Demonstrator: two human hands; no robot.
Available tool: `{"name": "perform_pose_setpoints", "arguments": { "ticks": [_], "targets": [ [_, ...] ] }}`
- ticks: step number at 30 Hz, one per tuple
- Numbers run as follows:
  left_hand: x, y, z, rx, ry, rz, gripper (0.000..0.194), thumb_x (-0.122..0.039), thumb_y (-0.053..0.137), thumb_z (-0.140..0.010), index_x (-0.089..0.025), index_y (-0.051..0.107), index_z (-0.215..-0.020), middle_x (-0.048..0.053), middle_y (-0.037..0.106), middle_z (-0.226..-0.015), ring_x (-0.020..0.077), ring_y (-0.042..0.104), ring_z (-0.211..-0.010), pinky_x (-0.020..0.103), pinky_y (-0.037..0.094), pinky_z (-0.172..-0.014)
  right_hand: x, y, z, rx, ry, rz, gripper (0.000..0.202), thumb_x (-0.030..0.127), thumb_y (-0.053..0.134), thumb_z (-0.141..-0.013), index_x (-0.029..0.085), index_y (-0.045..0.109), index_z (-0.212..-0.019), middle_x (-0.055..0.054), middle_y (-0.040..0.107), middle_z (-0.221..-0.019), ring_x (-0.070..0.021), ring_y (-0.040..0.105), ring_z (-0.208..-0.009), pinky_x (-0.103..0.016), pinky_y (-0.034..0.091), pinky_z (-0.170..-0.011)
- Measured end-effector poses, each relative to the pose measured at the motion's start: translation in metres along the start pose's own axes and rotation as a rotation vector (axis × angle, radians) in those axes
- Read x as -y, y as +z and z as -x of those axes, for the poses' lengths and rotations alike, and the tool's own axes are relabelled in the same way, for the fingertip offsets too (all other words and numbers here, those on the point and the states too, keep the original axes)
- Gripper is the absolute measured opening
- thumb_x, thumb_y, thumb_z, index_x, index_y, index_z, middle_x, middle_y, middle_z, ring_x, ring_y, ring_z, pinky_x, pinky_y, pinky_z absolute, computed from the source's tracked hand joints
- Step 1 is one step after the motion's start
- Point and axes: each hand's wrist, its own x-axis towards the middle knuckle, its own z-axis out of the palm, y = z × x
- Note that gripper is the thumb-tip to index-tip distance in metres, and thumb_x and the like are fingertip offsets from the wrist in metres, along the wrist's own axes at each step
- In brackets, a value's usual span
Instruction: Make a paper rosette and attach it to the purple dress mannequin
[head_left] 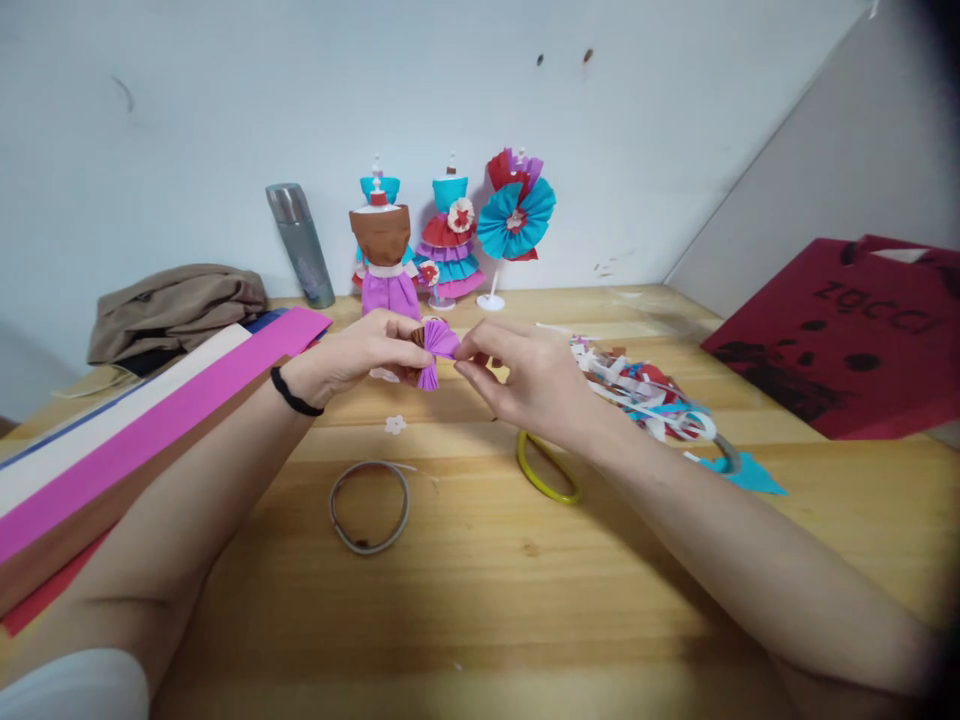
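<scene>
Between my hands is a pleated purple paper fan (433, 352), with a brown pleated part at its left side. My left hand (367, 350) grips the fan from the left, fingers closed round it. The thumb and fingers of my right hand (517, 365) pinch its right edge. Just behind stands a small dress form (381, 240) with a brown paper top and a purple skirt. A white paper flower (395, 425) lies on the table below my left hand. Nearer me are a coiled grey-white strip (369, 507) and a yellow loop (547, 468), partly beneath my right hand.
More dress forms (451, 235) with coloured paper stand by the wall, beside a grey bottle (301, 245). Long paper sheets (165, 420) and a brown cloth (176, 310) lie left. Paper scraps (652, 395) and a red bag (847, 340) are at the right of the wooden table (450, 600).
</scene>
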Motion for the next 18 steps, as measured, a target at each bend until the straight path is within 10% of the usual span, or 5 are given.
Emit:
{"name": "perform_pose_setpoints", "arguments": {
  "ticks": [18],
  "targets": [
    [0.0073,0.0020,-0.0010,0.051,0.009,0.209,0.020,-0.029,0.081,-0.067,-0.012,0.071,-0.072,0.004,0.069,-0.068,0.0106,0.060,-0.059,0.022,0.049,-0.058,-0.0007,-0.0056,-0.0028,0.099,-0.029,-0.032,0.017,0.019,0.052,-0.090,0.020,0.061,-0.076,-0.003,0.063,-0.065,-0.0152,0.056,-0.056,-0.029,0.039,-0.055]
  ]
}}
